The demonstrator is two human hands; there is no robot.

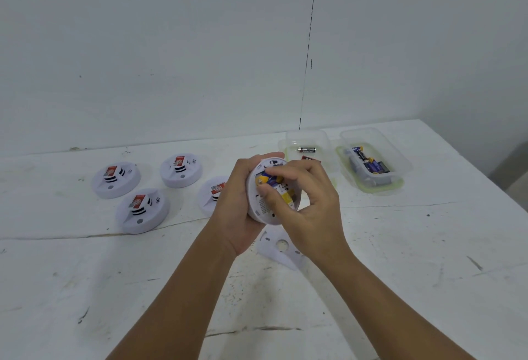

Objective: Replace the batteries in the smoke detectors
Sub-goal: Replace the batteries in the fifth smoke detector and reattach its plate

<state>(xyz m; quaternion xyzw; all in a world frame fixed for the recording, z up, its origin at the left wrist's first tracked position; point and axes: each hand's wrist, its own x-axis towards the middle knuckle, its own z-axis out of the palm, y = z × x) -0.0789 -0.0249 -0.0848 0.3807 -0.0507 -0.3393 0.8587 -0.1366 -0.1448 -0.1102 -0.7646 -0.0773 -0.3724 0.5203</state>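
My left hand (238,202) grips a white smoke detector (264,208) above the table, its open back tilted toward me. My right hand (308,205) pinches a blue and gold battery (267,180) lying in the detector's battery slot, thumb and fingertips on it. The detector's white mounting plate (281,246) lies flat on the table just under my hands. Several other smoke detectors rest face up to the left: one (115,179), one (142,211), one (181,170), and one (211,195) partly hidden by my left hand.
Two clear plastic tubs stand at the back right of the white table (400,274). The nearer tub (310,138) holds black and red batteries; the right tub (374,165) holds several blue and gold batteries. A white wall rises behind the table.
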